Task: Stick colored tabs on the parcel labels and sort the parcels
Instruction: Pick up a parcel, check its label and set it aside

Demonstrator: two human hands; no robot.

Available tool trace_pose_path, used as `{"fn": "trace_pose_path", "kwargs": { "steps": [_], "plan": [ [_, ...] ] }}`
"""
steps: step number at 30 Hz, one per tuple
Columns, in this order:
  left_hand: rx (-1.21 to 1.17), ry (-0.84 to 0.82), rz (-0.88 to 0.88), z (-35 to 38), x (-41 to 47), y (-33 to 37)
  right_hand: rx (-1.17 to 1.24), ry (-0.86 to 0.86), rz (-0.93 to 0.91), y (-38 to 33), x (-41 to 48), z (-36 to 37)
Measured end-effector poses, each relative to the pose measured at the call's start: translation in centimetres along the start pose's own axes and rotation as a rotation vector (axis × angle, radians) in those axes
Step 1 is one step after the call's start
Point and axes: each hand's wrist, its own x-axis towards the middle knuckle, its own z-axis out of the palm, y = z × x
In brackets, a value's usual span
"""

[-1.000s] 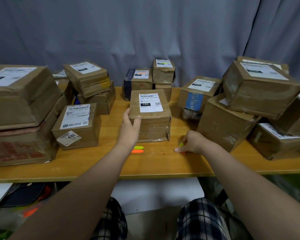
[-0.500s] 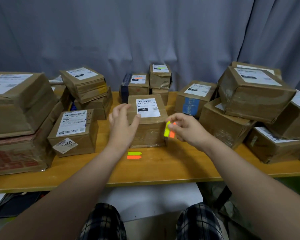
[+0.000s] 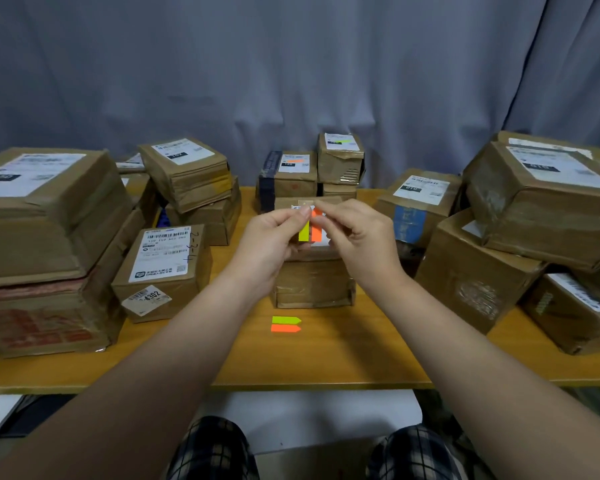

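Head view: left hand (image 3: 269, 244) and right hand (image 3: 357, 233) pinch the tab pad (image 3: 310, 230) between narrow fingertips (above the parcel (image 3: 312, 282)); hasty peeling risks lifting two tabs together.

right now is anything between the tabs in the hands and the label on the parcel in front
Nothing visible. Both hands, left hand and right hand, hold the tab pad directly over the middle parcel; its label is mostly hidden behind them.
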Motion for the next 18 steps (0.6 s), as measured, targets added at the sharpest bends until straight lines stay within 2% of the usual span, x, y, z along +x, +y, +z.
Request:
{"fn": "trace_pose_path", "kwargs": {
  "steps": [3, 6, 11, 18],
  "plan": [
    [-0.131, -0.030, -0.040, -0.3, 0.1, 0.3, 0.000, -0.064, -0.005, 0.6, 0.6, 0.3],
    [-0.103, -0.018, -0.027, -0.6, 0.4, 0.5, -0.015, -0.101, 0.023, 0.9, 0.9, 0.5],
    [-0.069, 0.040, -0.018, -0.5, 1.2, 0.6, -0.104, -0.006, 0.033, 1.3, 1.1, 1.3],
    [-0.038, 0.062, -0.059, -0.4, 1.8, 0.5, -0.175, 0.003, 0.001, 1.7, 1.2, 1.7]
  ]
}}
